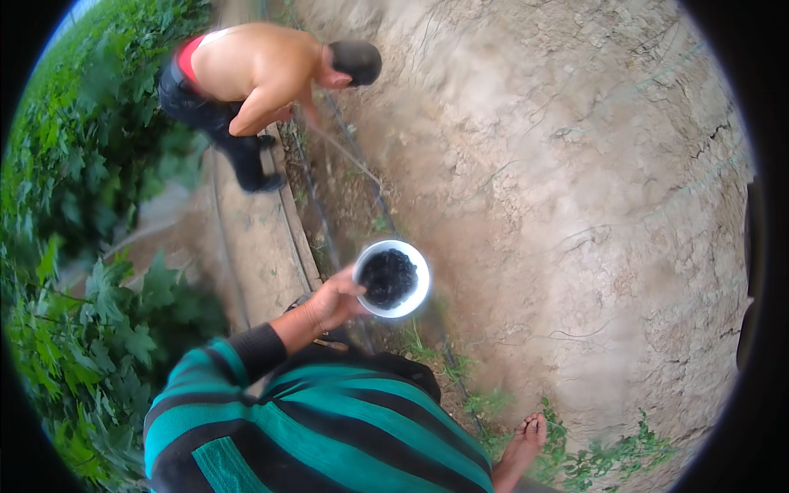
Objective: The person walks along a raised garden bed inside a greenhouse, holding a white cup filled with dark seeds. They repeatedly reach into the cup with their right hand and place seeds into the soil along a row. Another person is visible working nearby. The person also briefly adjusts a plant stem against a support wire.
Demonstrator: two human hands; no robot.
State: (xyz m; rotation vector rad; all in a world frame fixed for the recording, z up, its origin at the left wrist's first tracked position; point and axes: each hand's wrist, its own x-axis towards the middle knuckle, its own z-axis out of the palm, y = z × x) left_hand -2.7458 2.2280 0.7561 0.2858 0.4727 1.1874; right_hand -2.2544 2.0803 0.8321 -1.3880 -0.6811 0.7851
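Note:
My left hand (335,302) grips the near-left rim of a round white bowl (422,283), with the thumb over the edge. Inside the bowl lies a heap of small, dark, nearly black pieces (388,278), too blurred to name. The bowl is held above the soil in front of me, its opening facing up. Low on the right, my right hand (524,441) hangs apart from the bowl near some green plants (567,452). Its fingers are curled together, and whatever they may hold is hidden.
Ahead on the left, a person (255,70) bends over the soil with a long thin handle (349,154). Dark hoses (374,193) run along the ground beside a narrow edging board (296,222). Leafy plants (107,312) crowd the left; a rough earthen bank (608,205) fills the right.

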